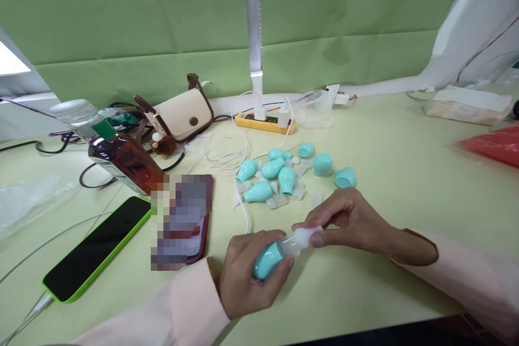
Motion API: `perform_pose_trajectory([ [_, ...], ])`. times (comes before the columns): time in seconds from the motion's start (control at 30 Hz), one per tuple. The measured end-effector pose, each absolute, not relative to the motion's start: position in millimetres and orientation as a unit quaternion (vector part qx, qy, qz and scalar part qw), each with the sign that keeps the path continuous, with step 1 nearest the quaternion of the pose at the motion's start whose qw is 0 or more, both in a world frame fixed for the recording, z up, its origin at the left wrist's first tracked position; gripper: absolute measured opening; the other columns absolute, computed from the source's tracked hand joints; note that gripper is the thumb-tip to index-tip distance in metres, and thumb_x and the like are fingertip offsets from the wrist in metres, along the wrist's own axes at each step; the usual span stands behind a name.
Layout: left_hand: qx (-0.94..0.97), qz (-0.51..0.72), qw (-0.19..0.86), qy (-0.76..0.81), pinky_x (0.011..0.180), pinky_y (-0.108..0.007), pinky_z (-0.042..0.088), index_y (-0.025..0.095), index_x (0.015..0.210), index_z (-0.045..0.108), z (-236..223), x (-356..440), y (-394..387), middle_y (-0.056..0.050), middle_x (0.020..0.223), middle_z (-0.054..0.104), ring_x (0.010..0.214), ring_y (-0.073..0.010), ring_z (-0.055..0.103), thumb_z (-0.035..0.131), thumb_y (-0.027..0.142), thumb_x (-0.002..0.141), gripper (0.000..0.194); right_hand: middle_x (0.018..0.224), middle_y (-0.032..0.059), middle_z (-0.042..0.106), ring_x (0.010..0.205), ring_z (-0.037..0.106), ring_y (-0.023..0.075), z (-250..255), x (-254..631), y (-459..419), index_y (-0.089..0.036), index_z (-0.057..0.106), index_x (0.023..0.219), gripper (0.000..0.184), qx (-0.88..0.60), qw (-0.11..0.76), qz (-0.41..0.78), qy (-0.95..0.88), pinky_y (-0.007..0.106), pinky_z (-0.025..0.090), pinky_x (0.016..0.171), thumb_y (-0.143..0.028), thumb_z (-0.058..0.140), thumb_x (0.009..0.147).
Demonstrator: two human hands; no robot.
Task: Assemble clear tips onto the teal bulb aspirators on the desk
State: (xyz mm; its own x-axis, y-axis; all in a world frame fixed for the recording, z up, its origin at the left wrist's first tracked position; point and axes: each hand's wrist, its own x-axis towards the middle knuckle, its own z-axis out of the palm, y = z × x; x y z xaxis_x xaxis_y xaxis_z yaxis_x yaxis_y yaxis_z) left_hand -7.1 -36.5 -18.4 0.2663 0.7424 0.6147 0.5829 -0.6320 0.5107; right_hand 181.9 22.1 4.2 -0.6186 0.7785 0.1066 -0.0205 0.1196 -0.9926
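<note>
My left hand [247, 275] is wrapped round a glossy turquoise bulb [268, 262], tilted with its neck toward the right. A clear plastic piece [289, 246] sits at the bulb's neck. My right hand [352, 221] pinches a white translucent tip [306, 236] between thumb and fingers, and that tip meets the clear piece. Whether the parts are fully joined I cannot tell. Beyond my hands lie several more turquoise bulbs [258, 192] in a loose group, with small translucent plastic pieces [277, 201] among them.
On the left are a green-cased phone [97, 248], a second phone [206, 216] and a leaning bottle of brown liquid [121, 159]. Behind stand a cream handbag [182, 113] and a yellow power strip [265, 123] with white cables. A red item [494, 145] lies far right.
</note>
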Motion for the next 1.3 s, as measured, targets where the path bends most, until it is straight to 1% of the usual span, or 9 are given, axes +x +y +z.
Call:
perform_pose_trajectory([
  [0.13, 0.792, 0.435, 0.072, 0.422, 0.055, -0.022, 0.047, 0.018, 0.089, 0.051, -19.7, -5.8, -36.1, -0.003, 0.075, 0.067, 0.06, -0.0141, 0.063, 0.055, 0.018, 0.07, 0.02, 0.068, 0.0043, 0.068, 0.066, 0.064, 0.0167, 0.1, 177.8, 17.8, -0.015, 0.065, 0.061, 0.007, -0.316, 0.348, 0.622, -0.627, 0.02, 0.053, 0.055, -0.015, 0.069, 0.056],
  [0.27, 0.799, 0.419, 0.051, 0.428, 0.054, -0.024, 0.047, 0.017, 0.091, 0.051, -21.8, -6.0, -36.4, -0.004, 0.075, 0.067, 0.059, -0.0149, 0.062, 0.054, 0.019, 0.071, 0.02, 0.07, 0.0055, 0.068, 0.059, 0.064, 0.0136, -2.3, 174.3, 16.8, -0.013, 0.062, 0.058, 0.009, -0.332, 0.346, 0.661, -0.578, 0.018, 0.052, 0.052, -0.016, 0.07, 0.055],
  [0.4, 0.801, 0.402, 0.057, 0.441, 0.055, -0.024, 0.046, 0.017, 0.09, 0.051, -22.4, -6.4, -36.6, -0.003, 0.073, 0.066, 0.058, -0.0143, 0.061, 0.055, 0.02, 0.072, 0.019, 0.063, 0.0041, 0.067, 0.053, 0.062, 0.0108, -4.3, 174.8, 20.1, -0.013, 0.059, 0.055, 0.012, -0.333, 0.328, 0.693, -0.549, 0.017, 0.051, 0.051, -0.015, 0.07, 0.054],
  [0.5, 0.798, 0.407, 0.07, 0.44, 0.055, -0.024, 0.046, 0.018, 0.089, 0.052, -20.0, -6.0, -37.9, -0.002, 0.071, 0.065, 0.058, -0.0141, 0.06, 0.056, 0.021, 0.07, 0.019, 0.068, 0.0044, 0.068, 0.058, 0.063, 0.0118, -3.4, 177.3, 21.3, -0.014, 0.061, 0.056, 0.011, -0.32, 0.319, 0.701, -0.552, 0.018, 0.051, 0.052, -0.015, 0.071, 0.053],
  [0.63, 0.771, 0.441, 0.123, 0.443, 0.056, -0.025, 0.047, 0.016, 0.091, 0.053, -14.2, -5.0, -39.3, -0.004, 0.069, 0.063, 0.059, -0.0151, 0.059, 0.06, 0.02, 0.064, 0.028, 0.076, 0.005, 0.067, 0.069, 0.063, 0.0142, 1.3, 181.2, 20.4, -0.017, 0.066, 0.068, 0.015, -0.29, 0.33, 0.671, -0.597, 0.023, 0.052, 0.06, -0.012, 0.069, 0.055],
  [0.77, 0.763, 0.42, 0.224, 0.438, 0.048, -0.024, 0.042, 0.014, 0.081, 0.057, -8.9, -4.4, -37.4, -0.003, 0.061, 0.057, 0.052, -0.013, 0.052, 0.055, 0.02, 0.066, 0.016, 0.086, 0.0028, 0.066, 0.084, 0.06, 0.017, 5.9, 184.6, 21.5, -0.022, 0.067, 0.078, 0.027, -0.206, 0.356, 0.64, -0.649, 0.033, 0.049, 0.075, -0.003, 0.065, 0.059],
  [0.87, 0.762, 0.423, 0.23, 0.433, 0.049, -0.024, 0.041, 0.014, 0.078, 0.058, -7.0, -4.5, -36.2, -0.003, 0.06, 0.054, 0.053, -0.0128, 0.05, 0.054, 0.021, 0.069, 0.012, 0.088, 0.0004, 0.066, 0.087, 0.059, 0.0172, 7.4, 187.1, 23.3, -0.027, 0.065, 0.084, 0.036, -0.185, 0.352, 0.608, -0.688, 0.034, 0.048, 0.078, 0.0, 0.062, 0.06],
  [1.03, 0.763, 0.431, 0.202, 0.437, 0.05, -0.024, 0.042, 0.012, 0.082, 0.06, -7.2, -4.8, -36.8, -0.004, 0.065, 0.055, 0.056, -0.0132, 0.051, 0.056, 0.021, 0.069, 0.016, 0.085, -0.0001, 0.066, 0.077, 0.062, 0.0168, 6.7, 189.6, 25.6, -0.029, 0.064, 0.09, 0.042, -0.202, 0.366, 0.503, -0.757, 0.027, 0.052, 0.064, 0.0, 0.063, 0.059],
  [1.3, 0.769, 0.426, 0.168, 0.445, 0.052, -0.025, 0.043, 0.013, 0.088, 0.059, -11.8, -5.4, -36.2, -0.005, 0.068, 0.055, 0.059, -0.0136, 0.051, 0.057, 0.021, 0.07, 0.019, 0.08, -0.0008, 0.067, 0.072, 0.063, 0.0165, 5.4, 187.4, 26.7, -0.028, 0.066, 0.08, 0.034, -0.245, 0.344, 0.545, -0.724, 0.024, 0.052, 0.061, -0.003, 0.065, 0.058],
])
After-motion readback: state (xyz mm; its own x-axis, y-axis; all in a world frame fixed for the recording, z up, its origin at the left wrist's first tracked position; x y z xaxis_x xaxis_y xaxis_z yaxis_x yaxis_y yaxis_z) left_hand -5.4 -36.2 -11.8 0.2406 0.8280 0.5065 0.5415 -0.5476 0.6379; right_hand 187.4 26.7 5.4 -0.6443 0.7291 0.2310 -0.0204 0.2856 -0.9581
